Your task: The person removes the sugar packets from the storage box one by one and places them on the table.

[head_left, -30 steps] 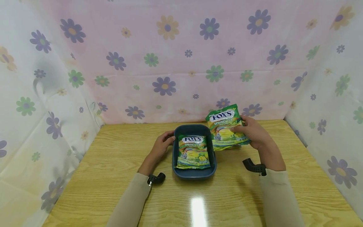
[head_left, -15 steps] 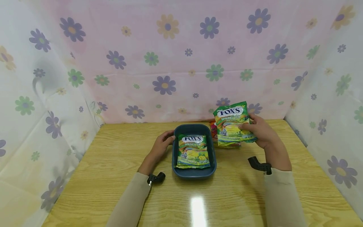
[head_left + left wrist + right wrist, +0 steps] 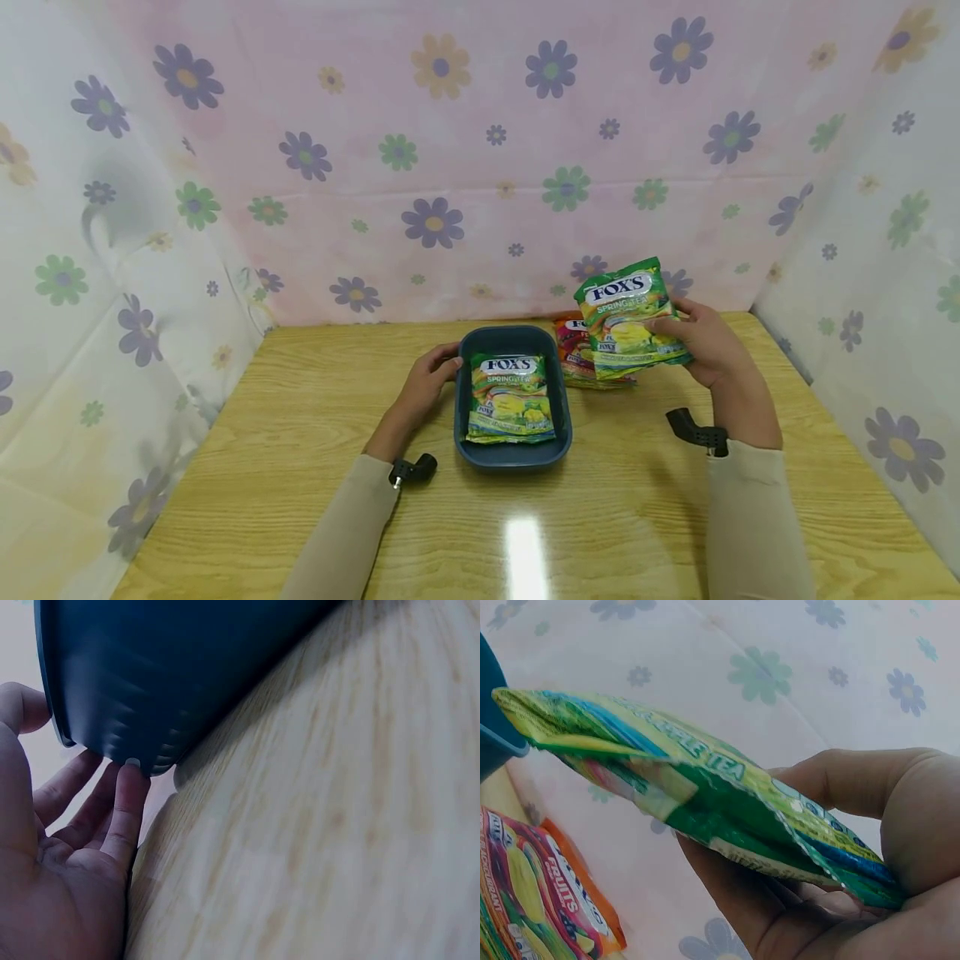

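Observation:
My right hand (image 3: 716, 346) holds a green and yellow Fox's Spring Tea candy bag (image 3: 630, 321) by its right side, thumb in front. The bag is raised and slightly tilted, right of a dark blue plastic tub (image 3: 513, 456). In the right wrist view, the candy bag (image 3: 697, 772) shows edge-on between thumb and fingers. A matching candy bag (image 3: 512, 400) lies inside the tub. At the tub's left side, my left hand (image 3: 423, 383) grips the rim. The left wrist view shows fingertips (image 3: 131, 776) against the tub's outer wall (image 3: 150, 682), thumb at the rim.
A red Fox's fruit candy bag (image 3: 576, 350) lies right of the tub, partly hidden behind the raised bag. Its front shows in the right wrist view as a red and orange pack (image 3: 551, 885). Flower-printed cloth (image 3: 480, 167) stands behind the wooden table (image 3: 322, 400).
My right hand has moved up and to the right with the green candy bag, away from the tub. The red bag behind it has come into sight. My left hand stays on the rim.

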The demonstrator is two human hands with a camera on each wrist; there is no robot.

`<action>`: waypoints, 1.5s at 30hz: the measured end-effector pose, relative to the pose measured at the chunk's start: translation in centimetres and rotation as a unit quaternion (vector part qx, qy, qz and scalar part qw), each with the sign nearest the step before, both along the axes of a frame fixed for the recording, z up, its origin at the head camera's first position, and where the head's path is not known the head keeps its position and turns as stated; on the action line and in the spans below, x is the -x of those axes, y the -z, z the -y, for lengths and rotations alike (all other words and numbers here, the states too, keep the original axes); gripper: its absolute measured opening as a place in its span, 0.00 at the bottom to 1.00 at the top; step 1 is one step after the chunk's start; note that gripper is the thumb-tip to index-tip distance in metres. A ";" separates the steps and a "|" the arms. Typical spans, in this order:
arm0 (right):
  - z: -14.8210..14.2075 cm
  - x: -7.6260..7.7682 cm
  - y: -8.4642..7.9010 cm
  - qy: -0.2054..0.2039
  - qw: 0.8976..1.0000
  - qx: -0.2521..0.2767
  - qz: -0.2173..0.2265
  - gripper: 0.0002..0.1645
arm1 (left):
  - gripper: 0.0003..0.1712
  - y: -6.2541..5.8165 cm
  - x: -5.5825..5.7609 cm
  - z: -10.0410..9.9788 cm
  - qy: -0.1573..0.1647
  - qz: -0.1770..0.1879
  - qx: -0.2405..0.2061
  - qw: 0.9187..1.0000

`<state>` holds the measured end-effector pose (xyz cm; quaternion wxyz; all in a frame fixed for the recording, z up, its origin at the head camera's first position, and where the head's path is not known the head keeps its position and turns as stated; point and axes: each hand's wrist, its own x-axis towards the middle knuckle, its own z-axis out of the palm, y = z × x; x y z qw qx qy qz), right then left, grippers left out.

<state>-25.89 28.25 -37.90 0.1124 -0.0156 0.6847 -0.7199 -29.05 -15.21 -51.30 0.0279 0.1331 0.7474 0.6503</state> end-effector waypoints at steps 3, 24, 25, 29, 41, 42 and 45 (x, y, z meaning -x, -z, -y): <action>-0.4 0.1 0.2 0.016 1.000 0.018 0.007 0.50 | 0.24 0.1 0.1 0.0 0.000 0.000 -0.001 1.000; -2.7 0.8 1.5 0.071 0.997 0.007 0.032 0.50 | 0.24 0.2 0.2 0.1 -0.002 0.002 -0.005 1.000; -2.8 0.8 1.6 0.071 0.997 0.006 0.033 0.50 | 0.24 0.2 0.1 0.1 -0.003 0.003 -0.005 1.000; -3.2 0.8 2.1 0.076 0.996 0.006 0.037 0.50 | 0.24 0.3 0.1 0.1 -0.004 0.004 -0.006 1.000; -3.7 0.9 3.1 0.118 0.993 0.003 0.030 0.51 | 0.24 0.3 0.1 0.1 0.000 0.005 -0.009 1.000; -3.8 0.9 3.2 0.123 0.992 0.001 0.029 0.51 | 0.24 0.3 0.1 0.1 0.000 0.005 -0.008 1.000; -3.9 0.8 3.4 0.140 0.990 0.003 0.030 0.50 | 0.24 0.3 0.1 0.1 0.000 0.006 -0.008 1.000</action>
